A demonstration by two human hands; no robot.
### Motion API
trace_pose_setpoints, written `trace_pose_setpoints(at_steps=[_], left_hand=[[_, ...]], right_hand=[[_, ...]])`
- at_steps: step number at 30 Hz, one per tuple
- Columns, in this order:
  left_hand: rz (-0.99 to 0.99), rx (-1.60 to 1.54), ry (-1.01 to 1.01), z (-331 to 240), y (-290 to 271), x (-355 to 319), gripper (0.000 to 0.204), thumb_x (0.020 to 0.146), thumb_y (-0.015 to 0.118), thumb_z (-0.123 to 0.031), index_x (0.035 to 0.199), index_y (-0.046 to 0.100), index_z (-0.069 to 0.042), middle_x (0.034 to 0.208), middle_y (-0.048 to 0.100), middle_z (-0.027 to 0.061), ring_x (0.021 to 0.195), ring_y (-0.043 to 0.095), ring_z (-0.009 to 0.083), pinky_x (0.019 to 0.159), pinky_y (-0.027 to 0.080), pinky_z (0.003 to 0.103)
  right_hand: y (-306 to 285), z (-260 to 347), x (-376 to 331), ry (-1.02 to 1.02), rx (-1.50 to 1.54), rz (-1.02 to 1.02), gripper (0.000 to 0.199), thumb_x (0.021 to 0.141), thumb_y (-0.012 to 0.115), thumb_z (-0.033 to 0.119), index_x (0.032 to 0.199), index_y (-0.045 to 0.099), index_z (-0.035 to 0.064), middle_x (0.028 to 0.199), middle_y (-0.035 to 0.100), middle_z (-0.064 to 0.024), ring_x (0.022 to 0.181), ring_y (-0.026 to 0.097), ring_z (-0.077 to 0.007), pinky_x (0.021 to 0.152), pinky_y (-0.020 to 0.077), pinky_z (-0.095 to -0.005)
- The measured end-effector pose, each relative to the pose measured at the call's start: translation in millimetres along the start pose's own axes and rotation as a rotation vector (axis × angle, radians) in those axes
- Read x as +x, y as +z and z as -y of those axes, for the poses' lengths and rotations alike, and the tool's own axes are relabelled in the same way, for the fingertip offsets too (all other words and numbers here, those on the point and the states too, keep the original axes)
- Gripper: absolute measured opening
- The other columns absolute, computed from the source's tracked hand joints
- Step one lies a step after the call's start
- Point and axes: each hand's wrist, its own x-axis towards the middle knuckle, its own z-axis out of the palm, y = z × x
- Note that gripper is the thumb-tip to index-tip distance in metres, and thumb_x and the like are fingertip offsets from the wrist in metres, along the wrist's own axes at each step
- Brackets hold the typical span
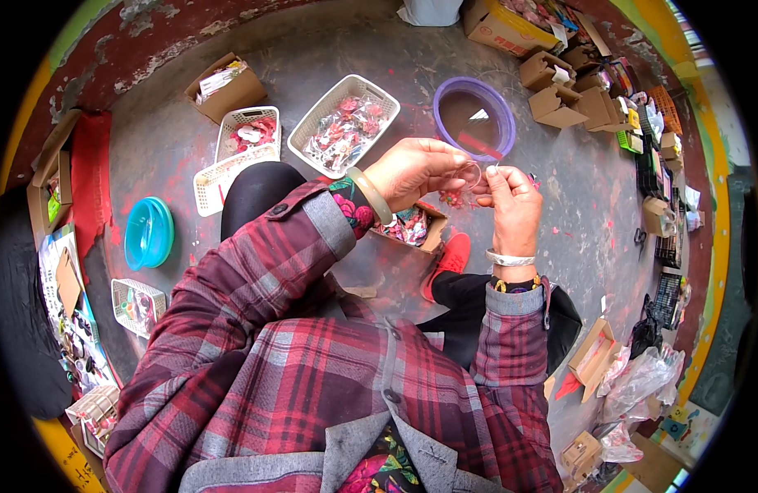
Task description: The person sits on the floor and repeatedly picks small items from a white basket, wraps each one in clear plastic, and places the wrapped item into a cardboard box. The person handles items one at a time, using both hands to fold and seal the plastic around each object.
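My left hand [418, 170], a pale bangle on its wrist, pinches one side of a thin, see-through loop [473, 176], with thumb and fingers together. Close beside it, my right hand [515, 205] has thumb and forefinger pressed together at the loop's other side, with a tiny whitish bit at the tips. Whether the loop is cord or thin plastic I cannot make out. Below the hands, a small cardboard box [433, 233] holds colourful packed pieces [407, 228]. Small red pieces [451, 199] lie beyond it.
Ahead stand a white basket [300, 141] of bagged red-and-white pieces and a purple basin [439, 103] of water. Smaller white baskets [205, 186] sit left of them, near a teal basin [137, 234]. Cardboard boxes [552, 107] and crates line the right wall. A red shoe [451, 261] is below.
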Motion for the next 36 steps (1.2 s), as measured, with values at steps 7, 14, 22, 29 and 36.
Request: trace_pose_setpoints(at_steps=[7,14,22,29,36], left_hand=[[0.043,0.007,-0.006,2.4,-6.5,3.6,0.022,0.091,0.051,-0.016,0.098,0.058,0.004,0.094,0.061,0.0092,0.087,0.059,0.0132,0.077,0.05,0.022],[0.057,-0.07,0.026,4.2,-7.7,3.8,0.023,0.09,0.052,-0.015,0.1,0.057,0.005,0.098,0.06,0.0108,0.092,0.059,0.0157,0.081,0.051,0.024],[0.009,-0.093,0.028,5.4,-7.9,5.0,0.023,0.09,0.05,-0.011,0.103,0.055,0.007,0.1,0.06,0.0119,0.093,0.06,0.019,0.083,0.051,0.027],[-0.001,-0.068,0.01,5.8,-6.9,3.8,0.023,0.091,0.049,-0.012,0.104,0.055,0.005,0.099,0.06,0.0115,0.093,0.06,0.019,0.082,0.052,0.028],[0.02,-0.046,0.0,5.0,-4.7,2.5,0.022,0.091,0.049,-0.014,0.102,0.055,0.005,0.098,0.059,0.0108,0.091,0.06,0.0176,0.079,0.052,0.027]], right_hand=[[3.0,1.1,-2.3,-0.018,-0.012,0.023,0.015,0.088,0.057,0.015,0.083,0.06,0.0006,0.074,0.062,-0.0023,0.066,0.059,-0.0087,0.055,0.0476,-0.0212],[1.3,-2.6,-1.0,0.012,0.002,0.034,0.016,0.088,0.056,0.015,0.084,0.06,0.0006,0.075,0.062,-0.0021,0.069,0.059,-0.0089,0.057,0.0484,-0.0224],[3.8,1.6,-0.2,-0.236,-0.232,-0.103,0.009,0.084,0.058,0.007,0.087,0.062,0.0001,0.078,0.061,-0.0035,0.072,0.059,-0.0117,0.064,0.0468,-0.024],[12.8,13.7,-9.5,-0.343,-0.438,-0.072,0.02,0.078,0.055,0.0,0.095,0.065,0.0034,0.082,0.066,-0.0124,0.07,0.064,-0.0182,0.062,0.0477,-0.0277],[10.1,9.6,-8.8,-0.36,-0.498,-0.005,0.018,0.077,0.056,0.001,0.093,0.064,0.0053,0.072,0.063,-0.0109,0.062,0.061,-0.0162,0.056,0.0458,-0.0277]])
